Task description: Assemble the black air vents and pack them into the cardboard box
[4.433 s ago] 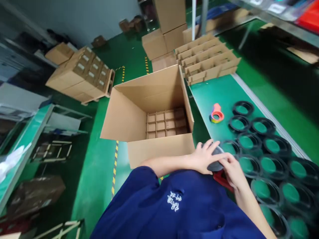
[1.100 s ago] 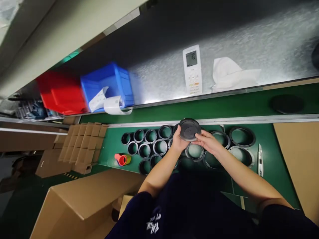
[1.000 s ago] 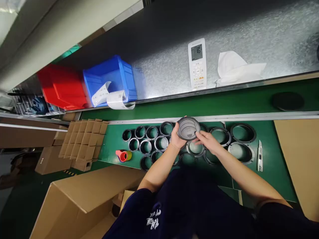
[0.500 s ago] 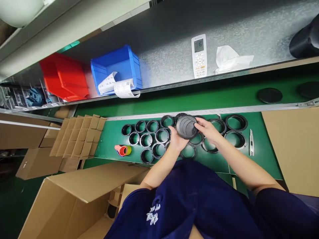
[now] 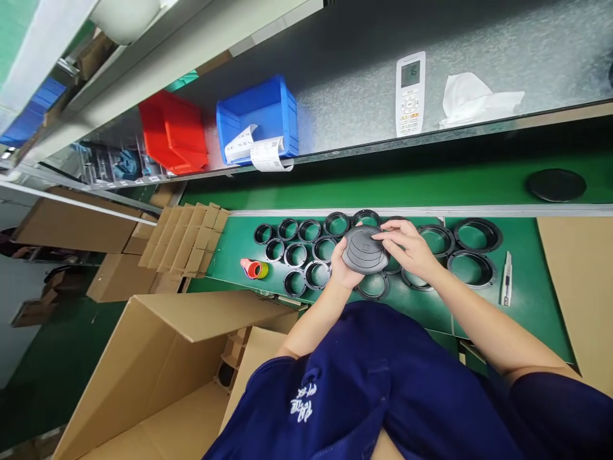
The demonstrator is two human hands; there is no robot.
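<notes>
A round black air vent with curved slats across its face is held above the green table. My left hand is closed round its left and lower rim, the thumb along the side and the other fingers hidden beneath. From the right, my right hand reaches over the vent, its fingers bent and apart, with fingertips touching the upper right of the slatted face. Around and behind both hands stand several black rings, open in the middle; some are partly covered by the hands and the vent.
A utility knife and a cardboard sheet lie at right. Left are a tape roll, cardboard dividers and an open carton. The shelf above carries a red bin, a blue bin and a remote control.
My right hand has shifted from the vent's right edge onto its face. The vent has turned, its slats now lying differently. The whole view has swung left.
</notes>
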